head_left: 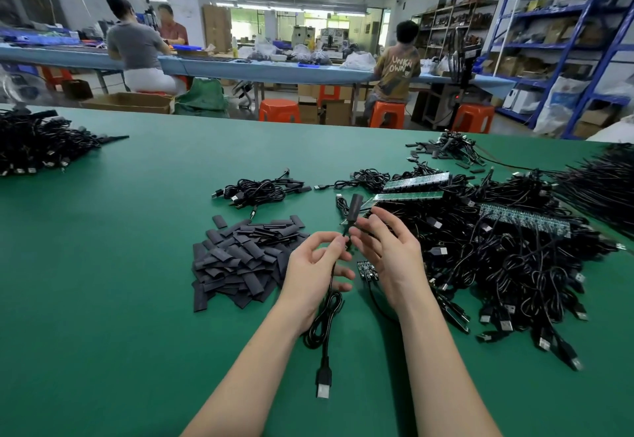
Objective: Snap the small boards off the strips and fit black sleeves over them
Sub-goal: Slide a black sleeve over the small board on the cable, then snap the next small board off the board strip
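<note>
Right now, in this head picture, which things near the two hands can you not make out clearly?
- Whether a board sits inside the black sleeve: head view, the sleeve itself covers it.
- Where the right hand touches the cable: its own fingers hide the contact; the left hand pinches the cable.
- The small board on the mat: partly hidden by the right hand, parts too small.
- Strips of boards: half buried in cables, blurred.
</note>
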Demonstrator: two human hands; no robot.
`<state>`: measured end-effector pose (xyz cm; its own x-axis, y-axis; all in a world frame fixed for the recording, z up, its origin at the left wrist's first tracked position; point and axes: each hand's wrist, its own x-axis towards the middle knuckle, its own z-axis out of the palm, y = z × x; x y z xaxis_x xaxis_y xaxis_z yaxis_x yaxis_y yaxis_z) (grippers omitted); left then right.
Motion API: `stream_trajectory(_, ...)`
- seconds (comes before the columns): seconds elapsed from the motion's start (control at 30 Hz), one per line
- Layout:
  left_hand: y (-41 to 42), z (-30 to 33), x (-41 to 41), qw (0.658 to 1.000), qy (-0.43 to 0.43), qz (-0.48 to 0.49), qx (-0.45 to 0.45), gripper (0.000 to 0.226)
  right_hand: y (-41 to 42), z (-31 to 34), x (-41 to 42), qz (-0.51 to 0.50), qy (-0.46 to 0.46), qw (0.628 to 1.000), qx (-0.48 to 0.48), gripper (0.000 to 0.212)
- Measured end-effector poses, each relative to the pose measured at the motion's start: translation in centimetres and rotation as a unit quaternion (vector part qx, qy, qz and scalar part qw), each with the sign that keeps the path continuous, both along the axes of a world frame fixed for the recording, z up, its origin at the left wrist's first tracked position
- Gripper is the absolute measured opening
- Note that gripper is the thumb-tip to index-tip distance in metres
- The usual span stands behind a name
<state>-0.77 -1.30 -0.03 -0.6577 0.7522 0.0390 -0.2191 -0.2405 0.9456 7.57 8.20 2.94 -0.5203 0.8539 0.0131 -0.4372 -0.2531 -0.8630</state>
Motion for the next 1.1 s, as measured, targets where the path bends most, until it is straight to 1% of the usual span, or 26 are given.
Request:
stream_trajectory(0.07,-0.1,0.6,-0.5,0.999,0.031,0.017,-0.028,0.008,0.0,-0.2,-0.2,0.010,-0.043,0.999,0.001,0.015)
stream_trajectory(0.13,0.4,1.8,-1.5,0.995,0.069,0.043,-0.055,0.009,-0.1,-0.6,-0.6,0.023,-0.096,0.995,0.022,0.015)
stream_trajectory(0.2,1.2,4.0,-3.4,0.986,0.131,0.062,-0.081,0.007,-0.4,-1.2,-1.1,0.035,-0.141,0.988,0.057,0.015)
stream_trajectory(0.27,2.3,7.1,-5.9,0.966,0.216,0.079,-0.117,0.006,-0.6,-1.5,-1.4,0.042,-0.178,0.979,0.095,0.013)
stream_trajectory(0.37,4.0,11.9,-9.6,0.919,0.335,0.103,-0.177,0.010,-0.6,-1.8,-1.5,0.041,-0.206,0.970,0.119,0.010)
stream_trajectory(0.4,4.7,13.0,-10.7,0.896,0.378,0.115,-0.202,0.011,-0.6,-1.9,-1.6,0.041,-0.211,0.969,0.122,0.010)
stream_trajectory(0.43,5.5,13.9,-11.7,0.865,0.425,0.131,-0.232,0.012,-0.6,-2.0,-1.6,0.041,-0.216,0.968,0.125,0.010)
stream_trajectory(0.5,6.8,14.7,-13.5,0.793,0.517,0.166,-0.276,0.014,-0.5,-2.1,-1.7,0.042,-0.227,0.964,0.131,0.010)
stream_trajectory(0.57,7.8,14.2,-15.2,0.724,0.598,0.173,-0.297,0.020,-0.5,-2.3,-1.7,0.043,-0.236,0.961,0.134,0.010)
stream_trajectory(0.63,8.4,12.5,-17.1,0.643,0.661,0.148,-0.358,0.029,-0.4,-2.4,-1.6,0.045,-0.238,0.961,0.135,0.010)
stream_trajectory(0.67,8.4,11.2,-17.9,0.607,0.673,0.124,-0.404,0.035,-0.3,-2.5,-1.6,0.045,-0.238,0.961,0.134,0.010)
stream_trajectory(0.7,8.3,9.6,-18.7,0.585,0.669,0.090,-0.448,0.042,-0.3,-2.5,-1.6,0.046,-0.238,0.961,0.134,0.010)
stream_trajectory(0.73,8.1,8.0,-19.4,0.579,0.655,0.055,-0.483,0.049,-0.3,-2.6,-1.6,0.047,-0.238,0.961,0.134,0.011)
stream_trajectory(0.8,7.5,5.1,-20.4,0.590,0.619,0.003,-0.518,0.062,-0.2,-2.6,-1.7,0.049,-0.241,0.960,0.137,0.012)
stream_trajectory(0.87,7.0,3.5,-20.9,0.596,0.609,-0.016,-0.524,0.069,-0.2,-2.7,-1.8,0.050,-0.245,0.958,0.141,0.012)
stream_trajectory(0.93,6.8,3.5,-20.8,0.613,0.606,-0.006,-0.507,0.070,-0.2,-2.7,-1.8,0.052,-0.249,0.956,0.146,0.012)
stream_trajectory(1.03,6.6,5.0,-18.7,0.661,0.605,0.034,-0.443,0.067,-0.2,-2.5,-1.7,0.052,-0.255,0.954,0.147,0.011)
stream_trajectory(1.07,6.5,5.5,-17.4,0.684,0.599,0.049,-0.414,0.064,-0.3,-2.4,-1.7,0.052,-0.253,0.955,0.144,0.011)
stream_trajectory(1.1,6.4,5.8,-15.9,0.715,0.585,0.060,-0.379,0.058,-0.3,-2.2,-1.7,0.053,-0.251,0.956,0.140,0.011)
